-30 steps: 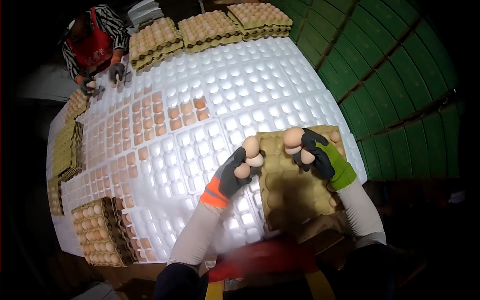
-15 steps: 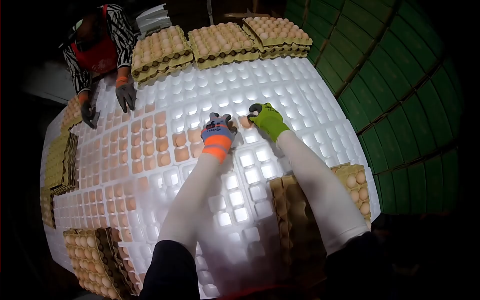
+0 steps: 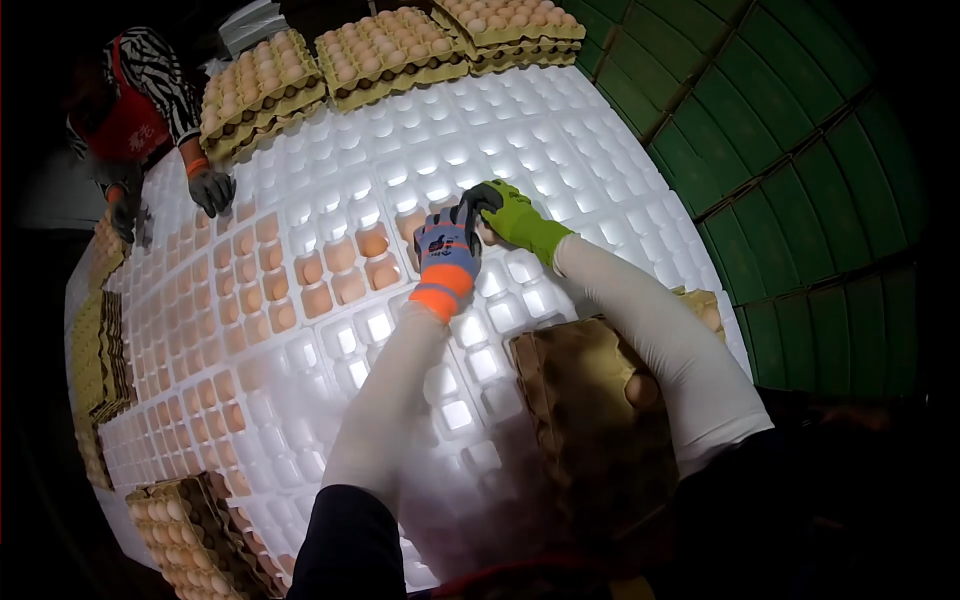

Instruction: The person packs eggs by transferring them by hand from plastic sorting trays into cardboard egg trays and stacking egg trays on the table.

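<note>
My left hand (image 3: 447, 242), in a grey-blue glove with an orange cuff, reaches down over the white moulded foam trays (image 3: 330, 205). Its fingers are curled, and whatever they hold is hidden. Close on its right is my right hand (image 3: 508, 216), in a lime-green glove with dark fingertips. These fingers bend over an egg (image 3: 488, 233) that shows just below them. Another egg (image 3: 409, 223) sits in a cavity beside the left hand's fingers. Further left, brown eggs (image 3: 312, 268) fill several rows of cavities.
Stacked cartons of eggs (image 3: 385, 55) line the far edge. A brown pulp carton (image 3: 575, 390) with one egg (image 3: 642, 391) lies near my right forearm. More egg cartons (image 3: 175, 530) stand at lower left. A co-worker's gloved hand (image 3: 211, 190) is at far left. Green crates (image 3: 790, 200) rise on the right.
The view has shifted a little to the right. My hands have drawn together, the right fingers now meeting the left. More eggs show in the cavities just left of my left hand.
</note>
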`<state>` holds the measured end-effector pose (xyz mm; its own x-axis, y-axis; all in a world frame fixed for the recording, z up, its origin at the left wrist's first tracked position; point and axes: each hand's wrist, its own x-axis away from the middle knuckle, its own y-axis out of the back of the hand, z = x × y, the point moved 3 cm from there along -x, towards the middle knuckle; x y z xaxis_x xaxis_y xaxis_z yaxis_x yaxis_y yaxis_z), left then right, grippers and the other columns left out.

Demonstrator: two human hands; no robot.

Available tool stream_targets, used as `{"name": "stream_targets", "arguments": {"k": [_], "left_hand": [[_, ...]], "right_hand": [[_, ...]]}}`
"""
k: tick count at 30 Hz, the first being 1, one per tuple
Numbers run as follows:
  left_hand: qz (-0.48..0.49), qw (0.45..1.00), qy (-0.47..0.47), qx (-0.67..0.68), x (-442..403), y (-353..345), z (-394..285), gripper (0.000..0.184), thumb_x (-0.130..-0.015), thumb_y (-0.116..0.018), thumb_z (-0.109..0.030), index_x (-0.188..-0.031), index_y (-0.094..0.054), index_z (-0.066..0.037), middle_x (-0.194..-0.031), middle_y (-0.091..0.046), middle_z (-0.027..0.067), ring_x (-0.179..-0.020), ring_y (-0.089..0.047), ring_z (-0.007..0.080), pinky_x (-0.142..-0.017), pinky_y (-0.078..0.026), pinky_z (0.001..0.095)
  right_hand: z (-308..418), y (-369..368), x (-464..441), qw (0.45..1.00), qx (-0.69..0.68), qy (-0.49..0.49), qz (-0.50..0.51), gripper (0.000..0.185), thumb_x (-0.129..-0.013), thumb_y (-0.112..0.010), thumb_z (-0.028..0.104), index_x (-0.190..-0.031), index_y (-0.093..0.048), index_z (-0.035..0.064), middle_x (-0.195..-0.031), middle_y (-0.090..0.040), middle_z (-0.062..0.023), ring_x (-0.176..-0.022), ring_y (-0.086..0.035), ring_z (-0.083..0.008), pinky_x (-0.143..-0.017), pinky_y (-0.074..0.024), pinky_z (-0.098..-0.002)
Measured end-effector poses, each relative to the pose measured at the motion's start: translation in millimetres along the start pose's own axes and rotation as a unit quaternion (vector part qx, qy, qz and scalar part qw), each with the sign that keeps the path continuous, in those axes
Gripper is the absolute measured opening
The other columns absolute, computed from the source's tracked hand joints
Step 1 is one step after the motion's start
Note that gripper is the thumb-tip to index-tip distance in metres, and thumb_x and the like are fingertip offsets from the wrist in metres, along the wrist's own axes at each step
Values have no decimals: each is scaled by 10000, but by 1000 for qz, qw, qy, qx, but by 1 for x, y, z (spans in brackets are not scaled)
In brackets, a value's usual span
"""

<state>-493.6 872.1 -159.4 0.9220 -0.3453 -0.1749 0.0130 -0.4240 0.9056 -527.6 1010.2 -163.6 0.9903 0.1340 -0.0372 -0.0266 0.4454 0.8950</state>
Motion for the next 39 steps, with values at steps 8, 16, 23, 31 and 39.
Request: {"name": "stream_targets", "arguments": {"k": [8,16,23,31,39], "left_hand": [[-68,943,-60,319,30,11,27,411,-883,-514,27,-1268,-603,-87,-1183,-627,82,-1097,-586,203,-947,-453,302],[61,941,-290,165,142,135,-190,473,-741,-760,-300,-1145,-633,-90,-1039,-623,83,-991,-580,263,-905,-427,396],[46,957,-227,173,160,109,-218,456,-786,-714,-297,-1183,-602,-103,-991,-627,107,-963,-550,308,-894,-405,428],[282,688,73,665,161,96,-217,378,-910,-612,-279,-1200,-602,-38,-902,-609,47,-836,-588,132,-748,-469,267],[86,973,-214,-22,84,67,-297,405,-765,-742,-354,-1112,-665,-159,-1143,-575,131,-992,-606,325,-829,-506,420]], "right_hand": [[17,181,105,927,-363,95,12,206,-909,-563,101,-1089,-657,62,-961,-668,-36,-836,-628,-125,-745,-511,-266],[-33,196,321,982,-182,43,5,342,-894,-617,241,-1210,-588,112,-1170,-631,-45,-1015,-599,-205,-898,-467,-356],[1,231,364,655,-740,128,86,638,-997,-504,182,-1504,-129,83,-1468,-379,-182,-1226,-541,-305,-1022,-472,-402],[-7,236,382,908,-408,-48,-79,497,-870,-649,79,-1322,-453,20,-1305,-532,-103,-1087,-571,-180,-917,-487,-288],[-32,269,369,983,-75,-62,-157,403,-760,-738,250,-1122,-633,105,-1007,-586,-86,-936,-607,-247,-767,-487,-357]]}}
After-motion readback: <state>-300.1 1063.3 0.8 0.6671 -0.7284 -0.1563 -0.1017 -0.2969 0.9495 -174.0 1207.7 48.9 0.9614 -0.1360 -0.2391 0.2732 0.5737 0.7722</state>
